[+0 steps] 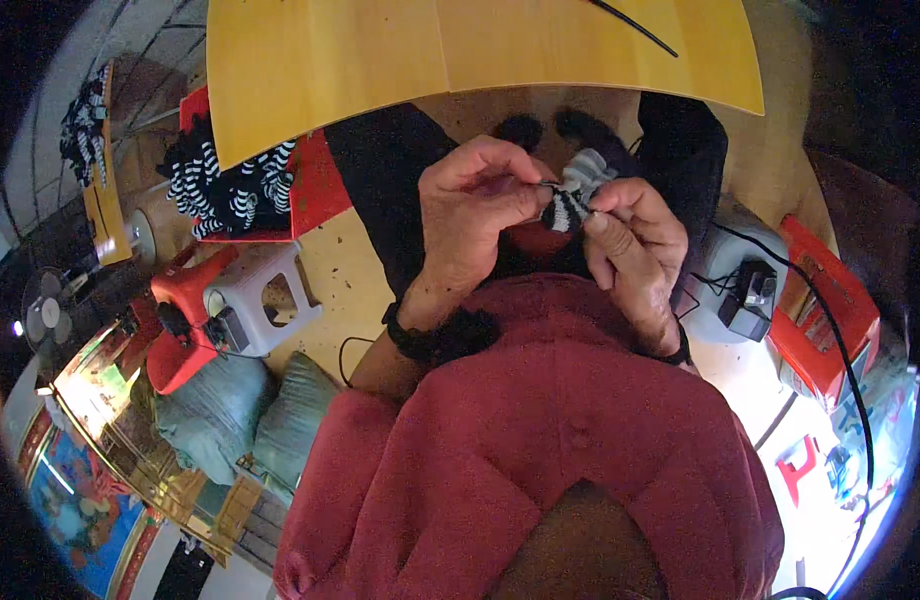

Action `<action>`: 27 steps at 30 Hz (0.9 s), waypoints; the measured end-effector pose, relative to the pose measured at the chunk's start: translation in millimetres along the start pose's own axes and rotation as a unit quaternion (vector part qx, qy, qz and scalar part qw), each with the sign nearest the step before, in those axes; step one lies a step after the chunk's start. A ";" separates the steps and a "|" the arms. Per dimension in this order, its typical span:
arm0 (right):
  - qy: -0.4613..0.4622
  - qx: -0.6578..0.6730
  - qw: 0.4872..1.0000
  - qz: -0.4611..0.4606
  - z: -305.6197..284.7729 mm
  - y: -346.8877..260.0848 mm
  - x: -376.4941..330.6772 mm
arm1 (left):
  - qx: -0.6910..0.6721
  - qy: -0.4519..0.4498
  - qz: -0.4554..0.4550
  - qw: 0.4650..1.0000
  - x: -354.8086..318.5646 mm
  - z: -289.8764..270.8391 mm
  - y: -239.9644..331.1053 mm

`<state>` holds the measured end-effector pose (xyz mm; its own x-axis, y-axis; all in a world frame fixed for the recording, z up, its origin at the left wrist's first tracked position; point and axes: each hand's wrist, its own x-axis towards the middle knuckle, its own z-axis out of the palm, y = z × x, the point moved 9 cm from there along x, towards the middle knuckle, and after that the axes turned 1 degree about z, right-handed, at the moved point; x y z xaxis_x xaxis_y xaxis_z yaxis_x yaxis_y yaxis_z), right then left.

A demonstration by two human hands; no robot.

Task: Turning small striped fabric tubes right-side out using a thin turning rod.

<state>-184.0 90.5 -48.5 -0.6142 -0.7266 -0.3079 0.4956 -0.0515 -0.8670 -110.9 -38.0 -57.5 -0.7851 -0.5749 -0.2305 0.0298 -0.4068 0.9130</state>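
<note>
Striped black-and-white knit piece (572, 200) pinched between both hands, just below the yellow surface (380, 60).
Left hand (475, 215) and right hand (630, 235) both clamp it; loosened fingertips could let it slip into the lap.

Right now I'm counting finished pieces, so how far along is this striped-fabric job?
Done, it seems: a heap of black-and-white striped pieces fills the red tray at the person's left. In hand: the left hand and right hand pinch one small striped piece between them. Left: I can't see any unworked pile, so that can't be judged.
</note>
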 end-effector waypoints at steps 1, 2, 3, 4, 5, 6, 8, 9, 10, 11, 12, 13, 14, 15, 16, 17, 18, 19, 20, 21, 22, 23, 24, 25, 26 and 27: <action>0.001 0.000 1.000 0.000 -1.9 1.6 0.6 | 0.000 -0.001 0.000 1.000 0.0 0.9 0.4; -0.014 0.038 0.999 0.014 -1.9 8.0 2.1 | 0.044 -0.007 0.012 0.999 -0.8 2.0 3.1; -0.028 0.075 0.996 0.029 -0.7 12.7 3.5 | 0.088 -0.013 0.024 0.996 -1.5 3.6 5.6; -0.028 0.077 0.996 0.029 0.5 13.4 4.6 | 0.089 -0.014 0.024 0.996 -1.3 5.7 6.0; -0.002 0.076 0.996 0.042 -1.8 16.5 5.9 | 0.102 -0.015 0.054 0.993 -0.9 10.6 10.9; 0.024 0.075 0.995 0.054 -5.1 19.6 6.7 | 0.114 -0.017 0.084 0.990 -1.1 14.7 15.1; 0.038 0.034 0.999 0.018 -9.2 21.3 7.5 | 0.099 -0.028 0.071 0.992 0.4 18.5 8.8; 0.051 -0.007 0.998 -0.019 -12.0 17.0 7.3 | 0.085 -0.039 0.059 0.994 1.2 21.0 5.5; 0.052 -0.006 0.998 -0.020 -13.0 15.0 7.9 | 0.085 -0.040 0.059 0.994 -0.2 23.7 7.1; 0.080 -0.063 0.994 -0.041 -18.6 8.0 7.4 | 0.062 -0.051 -0.006 0.997 -3.5 27.5 -2.0; 0.108 -0.119 0.985 -0.062 -22.9 1.0 6.3 | 0.038 -0.062 -0.071 0.995 -6.7 30.4 -12.1; 0.109 -0.119 0.985 -0.061 -21.7 0.3 6.4 | 0.038 -0.061 -0.072 0.995 -6.3 28.8 -11.8; 0.129 -0.155 0.977 -0.075 -22.6 -5.0 5.6 | 0.020 -0.079 -0.087 0.993 -5.3 30.3 -13.4; 0.149 -0.191 0.966 -0.089 -24.3 -9.9 4.4 | 0.001 -0.097 -0.101 0.990 -5.1 33.1 -15.4; 0.151 -0.193 0.965 -0.090 -25.6 -9.6 5.0 | -0.001 -0.099 -0.101 0.990 -4.7 34.5 -16.1; 0.156 -0.216 0.956 -0.125 -25.6 -13.9 4.5 | -0.019 -0.095 -0.111 0.989 -5.6 34.6 -18.8; 0.160 -0.239 0.944 -0.160 -24.7 -19.3 3.1 | -0.036 -0.091 -0.121 0.988 -6.5 34.5 -21.4; 0.159 -0.240 0.944 -0.160 -23.1 -22.7 1.8 | -0.037 -0.090 -0.120 0.988 -6.9 33.4 -22.1; 0.168 -0.209 0.957 -0.109 -24.3 -19.7 1.1 | -0.028 -0.083 -0.121 0.989 -7.0 29.6 -23.0; 0.175 -0.178 0.967 -0.058 -26.2 -13.3 0.8 | -0.019 -0.076 -0.122 0.989 -6.9 26.6 -23.7; 0.175 -0.178 0.967 -0.057 -26.9 -12.1 1.0 | -0.019 -0.075 -0.123 0.989 -6.4 26.4 -24.3; 0.157 -0.126 0.978 -0.050 -26.8 -7.6 2.8 | 0.026 -0.047 -0.089 0.995 -3.4 20.9 -19.2; 0.138 -0.072 0.987 -0.041 -26.0 -4.0 4.2 | 0.071 -0.018 -0.055 0.996 -1.5 15.7 -13.0; 0.137 -0.072 0.987 -0.041 -26.6 -6.3 4.3 | 0.071 -0.017 -0.055 0.996 -1.8 16.6 -10.7; 0.114 -0.017 0.993 -0.005 -23.8 -2.6 5.7 | 0.110 -0.019 -0.044 0.993 -2.4 18.6 -5.2; 0.091 0.039 0.995 0.031 -20.5 2.5 6.3 | 0.150 -0.021 -0.033 0.988 -3.1 19.9 -0.9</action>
<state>-199.2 99.8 -60.6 -0.6788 -0.5945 -0.4309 0.5769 -0.0687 -0.8140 -120.8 -21.7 -50.9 -0.8047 -0.5217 -0.2835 -0.2009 -0.2102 0.9568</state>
